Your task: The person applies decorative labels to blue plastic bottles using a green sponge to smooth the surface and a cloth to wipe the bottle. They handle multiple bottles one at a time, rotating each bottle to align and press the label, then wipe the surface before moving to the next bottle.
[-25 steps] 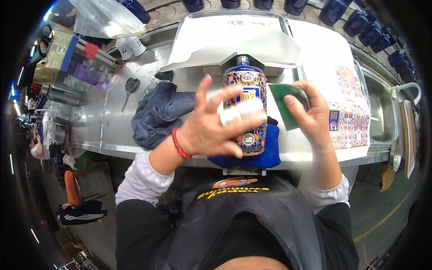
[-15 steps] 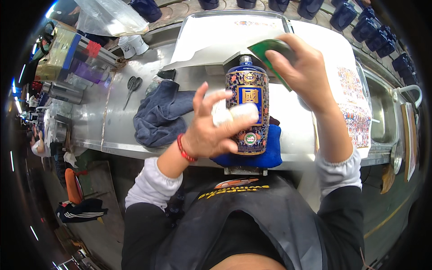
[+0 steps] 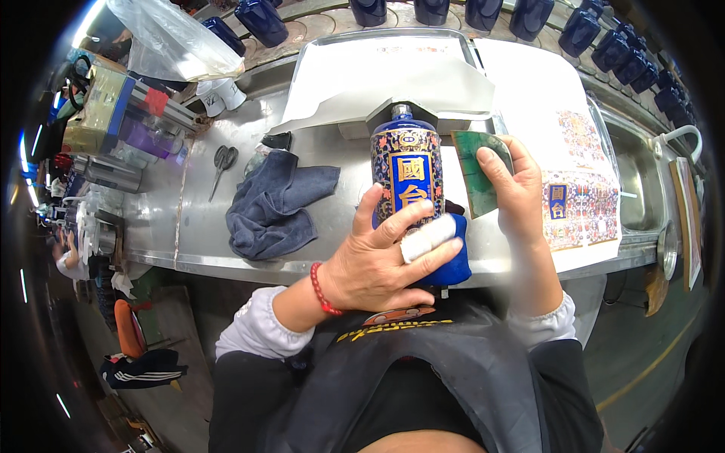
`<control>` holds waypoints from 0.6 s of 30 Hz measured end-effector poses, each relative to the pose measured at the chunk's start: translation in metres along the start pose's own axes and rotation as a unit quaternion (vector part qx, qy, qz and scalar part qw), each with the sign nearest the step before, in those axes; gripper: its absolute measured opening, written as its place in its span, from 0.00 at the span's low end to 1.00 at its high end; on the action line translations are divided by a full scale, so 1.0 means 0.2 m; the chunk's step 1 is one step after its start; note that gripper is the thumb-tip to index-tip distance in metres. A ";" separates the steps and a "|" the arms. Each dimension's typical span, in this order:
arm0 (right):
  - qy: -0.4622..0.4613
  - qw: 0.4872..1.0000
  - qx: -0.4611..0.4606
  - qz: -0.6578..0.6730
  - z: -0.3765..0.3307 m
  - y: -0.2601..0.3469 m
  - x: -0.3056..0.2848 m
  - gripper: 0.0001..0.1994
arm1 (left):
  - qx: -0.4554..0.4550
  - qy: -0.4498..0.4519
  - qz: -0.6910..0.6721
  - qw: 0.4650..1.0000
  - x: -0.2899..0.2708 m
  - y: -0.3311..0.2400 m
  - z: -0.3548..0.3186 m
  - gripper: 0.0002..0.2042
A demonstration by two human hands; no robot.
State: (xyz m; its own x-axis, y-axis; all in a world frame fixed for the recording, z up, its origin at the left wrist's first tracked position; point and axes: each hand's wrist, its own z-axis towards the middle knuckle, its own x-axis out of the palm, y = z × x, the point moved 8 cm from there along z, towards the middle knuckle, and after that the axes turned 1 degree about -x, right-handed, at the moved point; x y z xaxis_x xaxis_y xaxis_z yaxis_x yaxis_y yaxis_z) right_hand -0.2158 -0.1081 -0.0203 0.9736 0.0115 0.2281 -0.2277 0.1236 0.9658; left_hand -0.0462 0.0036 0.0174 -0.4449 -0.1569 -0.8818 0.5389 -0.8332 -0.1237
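Observation:
A dark blue bottle (image 3: 382, 170) with a colourful floral wrap and a blue-and-gold front panel lies with its neck pointing away from me. A bright blue cloth (image 3: 458, 260) shows beside its lower end. My left hand (image 3: 359, 268) lies over the lower part of the bottle, fingers spread and stretched out; a white wrapping (image 3: 428, 238) covers one finger. To the right of the bottle, my right hand (image 3: 519, 185) pinches a flat green scraper (image 3: 476, 181), held apart from the bottle. The bottle's base is hidden behind my left hand.
A grey-blue towel (image 3: 272, 204) and scissors (image 3: 220, 166) lie left on the metal table (image 3: 198, 234). Patterned sheets (image 3: 585, 211) are at right, beside a sink (image 3: 646, 185). A paper-covered tray (image 3: 355, 72) stands behind the bottle. Several blue bottles (image 3: 483, 15) line the back.
My left hand has come down onto the bottle's lower part. My right hand has lowered toward me with the scraper, from beside the bottle's neck to its right side.

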 end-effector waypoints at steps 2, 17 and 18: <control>0.003 1.000 0.016 0.017 -0.01 -0.01 0.00 0.08 | -0.100 0.010 0.057 0.993 0.04 0.06 -0.03 0.33; 0.033 0.990 0.080 0.108 -0.07 -0.14 0.05 0.08 | -0.196 -0.025 -0.055 0.979 0.06 0.28 -0.09 0.60; 0.033 0.990 0.084 0.111 -0.07 -0.15 0.05 0.08 | -0.186 -0.008 -0.026 0.982 0.04 0.29 -0.04 0.59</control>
State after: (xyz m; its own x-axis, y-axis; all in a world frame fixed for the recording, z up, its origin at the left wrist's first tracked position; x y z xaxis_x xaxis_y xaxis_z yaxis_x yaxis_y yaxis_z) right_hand -0.1995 -0.0983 -0.0484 0.8971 0.0857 0.4334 -0.4300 -0.0558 0.9011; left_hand -0.0124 -0.0421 -0.0012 -0.4884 -0.1301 -0.8629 0.7381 -0.5891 -0.3290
